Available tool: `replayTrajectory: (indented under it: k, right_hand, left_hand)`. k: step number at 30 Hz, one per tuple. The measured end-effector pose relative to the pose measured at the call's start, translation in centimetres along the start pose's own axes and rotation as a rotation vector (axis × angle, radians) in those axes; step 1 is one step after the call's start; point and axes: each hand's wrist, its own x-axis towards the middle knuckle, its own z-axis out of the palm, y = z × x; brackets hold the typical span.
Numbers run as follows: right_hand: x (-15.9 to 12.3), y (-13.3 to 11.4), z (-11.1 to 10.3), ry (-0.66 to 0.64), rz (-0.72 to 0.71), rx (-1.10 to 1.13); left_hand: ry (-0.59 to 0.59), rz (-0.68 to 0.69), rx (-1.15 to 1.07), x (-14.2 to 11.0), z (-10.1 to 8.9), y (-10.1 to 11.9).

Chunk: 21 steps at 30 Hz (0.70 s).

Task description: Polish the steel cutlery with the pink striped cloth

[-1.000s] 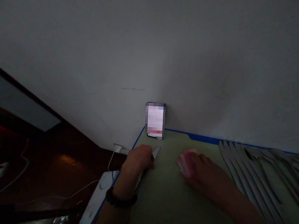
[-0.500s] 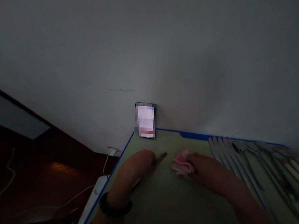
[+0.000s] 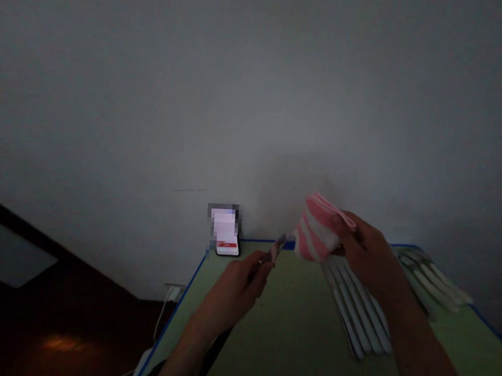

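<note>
My left hand (image 3: 243, 280) is closed around a shiny metal table knife (image 3: 278, 247). Its narrow end points up and to the right, with pinkish reflections on it, while the palm hides much of the rest. In my right hand (image 3: 363, 247), a folded pink-and-white striped cloth (image 3: 316, 230) is pinched between thumb and fingers. The cloth hangs above the far edge of the table, just right of the knife's tip; whether the two touch I cannot tell. Beneath my right forearm lies a row of several metal knives (image 3: 356, 317), side by side.
A lit phone (image 3: 227, 231) leans against the wall at the far left corner of the green, blue-edged table (image 3: 285, 335). More cutlery (image 3: 435, 276) lies to the right, partly behind my right arm. A socket with a plugged cable (image 3: 173, 292) sits low on the wall.
Both hands have risen from the tabletop. The cloth, bunched low before, now shows its folded stripes higher up, and the knife's end is lifted. The view has also tilted up and shifted.
</note>
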Motion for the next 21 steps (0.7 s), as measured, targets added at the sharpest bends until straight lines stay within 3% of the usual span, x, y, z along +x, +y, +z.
replayTrajectory:
  k: [2,4,6,10,16,21]
  right_hand:
    - [-0.1,-0.7,0.8,0.118,0.012,0.291]
    - [-0.3,-1.5,1.9,0.134,0.037,0.478]
    - [-0.8,-2.4,3.0,0.059,0.058,0.641]
    - [-1.8,-3.7,4.4,-0.100,0.070,0.856]
    - [-1.7,-2.2,5.3,-0.006,0.244,1.132]
    - [-1.6,-0.5,6.3,-0.029,0.271,1.054]
  left_hand:
    - [0.121,-0.024,-0.073,0.3,0.7,0.5]
    - [0.172,-0.077,-0.267,0.7,1.2,1.2]
    - [0.166,-0.117,-0.416,1.1,1.6,2.1]
    - [0.145,-0.160,-0.482,1.9,2.3,3.3]
    - [0.134,-0.168,-0.336,2.4,3.0,3.3]
    - [0.093,-0.084,-0.057,2.2,3.3,3.8]
